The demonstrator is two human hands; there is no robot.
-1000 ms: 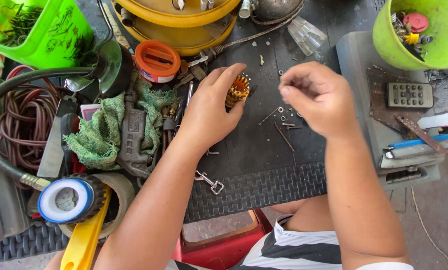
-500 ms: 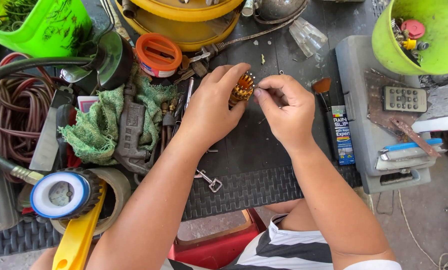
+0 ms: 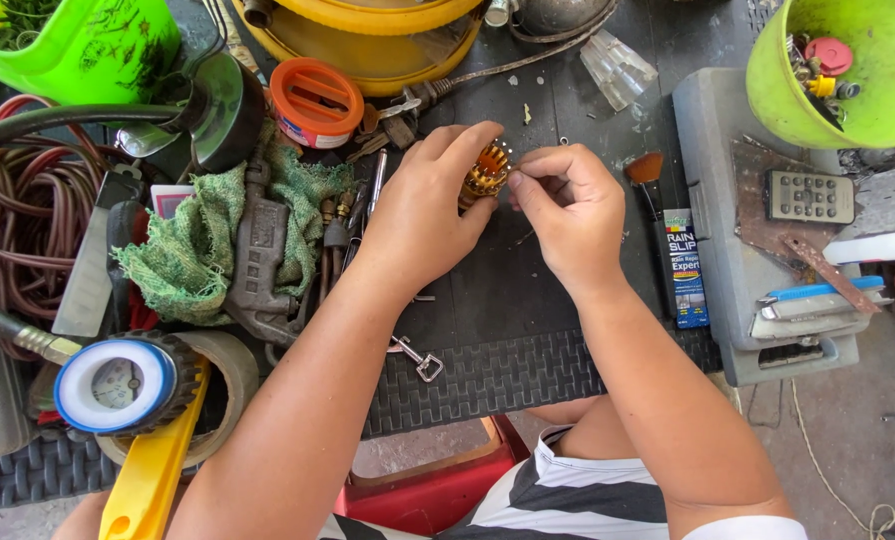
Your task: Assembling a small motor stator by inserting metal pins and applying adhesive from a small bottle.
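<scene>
My left hand (image 3: 429, 212) grips a small copper-wound motor armature (image 3: 485, 172) with orange wire ends, held just above the black ribbed mat (image 3: 497, 375). My right hand (image 3: 567, 212) is closed, its thumb and forefinger pinched against the armature's right side; whether something tiny sits between those fingers cannot be seen. Both forearms reach in from the bottom of the head view.
A green rag (image 3: 192, 255) over a grey metal tool, coiled brown cable (image 3: 12, 235), an orange lid (image 3: 315, 100) and tape rolls (image 3: 117, 385) crowd the left. A small brush (image 3: 647, 172), blue tube (image 3: 683, 268), grey case (image 3: 727, 250) with remote (image 3: 809, 196) and green bucket (image 3: 847, 75) lie right.
My right hand has moved left from the loose screws on the mat to the armature and now pinches at its side. The left hand keeps holding the armature.
</scene>
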